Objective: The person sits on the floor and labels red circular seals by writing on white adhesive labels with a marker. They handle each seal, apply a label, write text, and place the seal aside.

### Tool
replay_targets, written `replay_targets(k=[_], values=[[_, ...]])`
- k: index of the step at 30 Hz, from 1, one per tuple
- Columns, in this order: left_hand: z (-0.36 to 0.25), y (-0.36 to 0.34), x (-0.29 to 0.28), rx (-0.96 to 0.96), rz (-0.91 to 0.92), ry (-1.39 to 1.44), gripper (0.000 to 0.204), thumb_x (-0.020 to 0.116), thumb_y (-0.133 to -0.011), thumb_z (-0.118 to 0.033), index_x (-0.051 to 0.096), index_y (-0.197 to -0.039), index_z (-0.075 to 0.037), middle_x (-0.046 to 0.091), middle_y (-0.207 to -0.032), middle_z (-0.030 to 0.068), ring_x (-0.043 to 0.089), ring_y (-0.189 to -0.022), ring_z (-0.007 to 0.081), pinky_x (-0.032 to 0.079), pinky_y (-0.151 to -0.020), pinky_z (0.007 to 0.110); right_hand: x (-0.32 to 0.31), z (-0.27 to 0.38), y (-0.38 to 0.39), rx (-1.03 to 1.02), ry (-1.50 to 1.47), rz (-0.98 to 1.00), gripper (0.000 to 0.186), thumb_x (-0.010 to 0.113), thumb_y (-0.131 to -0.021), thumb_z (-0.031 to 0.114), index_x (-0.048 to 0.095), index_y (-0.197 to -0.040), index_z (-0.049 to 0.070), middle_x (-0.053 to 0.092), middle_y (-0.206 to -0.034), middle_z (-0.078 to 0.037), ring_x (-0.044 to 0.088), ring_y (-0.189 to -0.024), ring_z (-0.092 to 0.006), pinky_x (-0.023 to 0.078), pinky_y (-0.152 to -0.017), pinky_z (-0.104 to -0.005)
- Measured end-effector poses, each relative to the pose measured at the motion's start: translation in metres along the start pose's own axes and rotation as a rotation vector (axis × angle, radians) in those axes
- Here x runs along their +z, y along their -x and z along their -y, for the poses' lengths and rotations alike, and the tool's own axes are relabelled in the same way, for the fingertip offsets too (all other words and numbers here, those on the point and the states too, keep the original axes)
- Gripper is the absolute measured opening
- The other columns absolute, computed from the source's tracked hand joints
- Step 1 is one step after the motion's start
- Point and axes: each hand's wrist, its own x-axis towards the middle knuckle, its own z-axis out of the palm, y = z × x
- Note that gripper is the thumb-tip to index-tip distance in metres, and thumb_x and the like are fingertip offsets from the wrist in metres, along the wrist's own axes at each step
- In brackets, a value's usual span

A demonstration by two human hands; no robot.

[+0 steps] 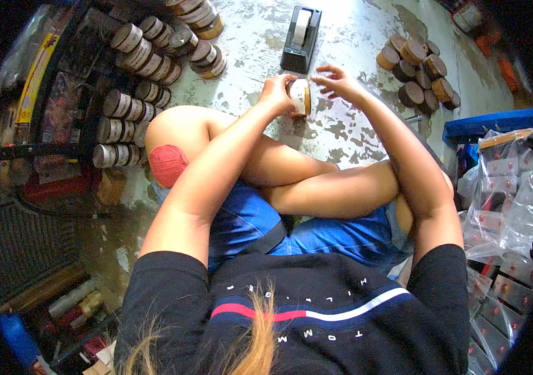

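Observation:
In front of my crossed legs, my left hand [277,94] grips a round brown disc [307,99] on edge, its fingers closed around the near-left side. A white label with dark print covers part of the disc. Just right of it, my right hand [339,84] is raised with fingers apart, curved toward the disc and not holding anything that I can see. Beyond both hands stands a black tape dispenser [297,53] with a roll of white tape [302,26] in it.
Stacked discs with white labels [130,57] line the floor at left, beside a dark shelf. Plain brown discs [410,94] lie heaped at far right. Clear plastic bags of grey pieces [497,219] and a blue rack [491,124] stand close on my right.

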Motion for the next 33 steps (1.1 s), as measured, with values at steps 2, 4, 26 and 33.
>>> replay_targets(k=[2, 4, 26, 33], values=[[0.007, -0.001, -0.002, 0.024, 0.026, 0.143, 0.082, 0.087, -0.044, -0.006, 0.060, -0.121, -0.006, 0.065, -0.112, 0.0127, 0.062, -0.104, 0.0207, 0.050, -0.091, 0.032, 0.001, 0.006, -0.009, -0.079, 0.038, -0.117, 0.060, 0.073, -0.081, 0.030, 0.047, -0.131, 0.009, 0.062, -0.105, -0.010, 0.063, -0.087, -0.0166, 0.052, -0.069, -0.0290], [0.012, -0.003, -0.003, 0.033, 0.044, 0.237, 0.080, 0.087, -0.047, -0.005, 0.059, -0.121, -0.005, 0.066, -0.113, 0.0107, 0.063, -0.103, 0.0195, 0.050, -0.091, 0.033, 0.004, 0.009, -0.021, -0.129, 0.071, -0.123, 0.059, 0.073, -0.081, 0.027, 0.046, -0.131, 0.010, 0.061, -0.103, -0.010, 0.063, -0.085, -0.0160, 0.052, -0.068, -0.0291], [0.001, -0.021, 0.008, -0.038, 0.020, 0.231, 0.081, 0.088, -0.041, -0.010, 0.062, -0.118, -0.003, 0.064, -0.115, 0.0141, 0.063, -0.105, 0.0226, 0.048, -0.094, 0.031, -0.012, 0.005, -0.048, 0.000, -0.263, 0.009, 0.041, 0.067, -0.088, 0.032, 0.057, -0.119, 0.007, 0.061, -0.087, -0.001, 0.062, -0.075, -0.0108, 0.053, -0.070, -0.0247], [-0.006, -0.021, 0.022, 0.028, -0.017, 0.239, 0.082, 0.086, -0.043, -0.013, 0.061, -0.120, -0.006, 0.066, -0.112, 0.0148, 0.064, -0.103, 0.0219, 0.049, -0.094, 0.031, -0.008, 0.011, -0.059, 0.044, -0.171, -0.164, 0.033, 0.071, -0.083, 0.037, 0.068, -0.102, 0.011, 0.058, -0.074, 0.003, 0.047, -0.056, -0.0059, 0.042, -0.054, -0.0212]])
